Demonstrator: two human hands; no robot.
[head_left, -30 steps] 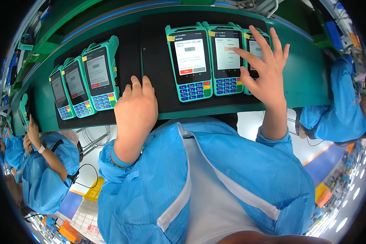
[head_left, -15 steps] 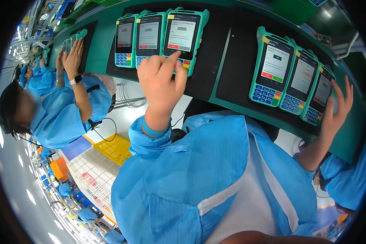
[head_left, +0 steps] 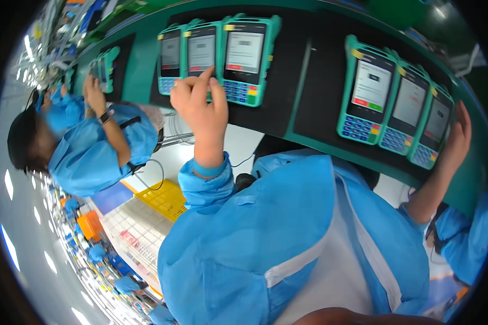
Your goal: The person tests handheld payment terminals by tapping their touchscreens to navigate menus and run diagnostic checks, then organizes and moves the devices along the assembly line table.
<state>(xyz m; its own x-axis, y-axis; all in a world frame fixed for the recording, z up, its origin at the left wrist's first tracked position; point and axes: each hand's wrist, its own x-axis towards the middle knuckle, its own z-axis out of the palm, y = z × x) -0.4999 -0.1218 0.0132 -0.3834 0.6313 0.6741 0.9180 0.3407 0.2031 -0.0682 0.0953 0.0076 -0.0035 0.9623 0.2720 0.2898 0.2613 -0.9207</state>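
Two groups of green-framed card payment terminals lie on black mats. In the left group, my left hand [head_left: 201, 111] reaches over the middle payment terminal [head_left: 201, 46], its index fingertip at the lower edge of that screen. That hand holds nothing; its index finger is extended and the others are bent. On its left is another terminal [head_left: 170, 51], on its right a third [head_left: 245, 49]. My right hand [head_left: 458, 135], fingers stretched out, is beside the outer edge of the rightmost terminal [head_left: 435, 124]; I cannot tell whether it touches. Two more terminals [head_left: 409, 103] [head_left: 372, 81] lie left of that one.
The mats [head_left: 322, 81] rest on a long green bench [head_left: 141, 76]. At left, a co-worker in blue [head_left: 95, 157] sits at the same bench, hands near more terminals [head_left: 104, 67]. A yellow tray [head_left: 165, 199] and printed sheets [head_left: 138, 227] are behind. Another blue sleeve [head_left: 469, 235] shows at right.
My left hand has moved left, from the right terminal of the left group to the middle one. My right hand's fingers have drawn together beside the rightmost terminal. The view has shifted slightly.
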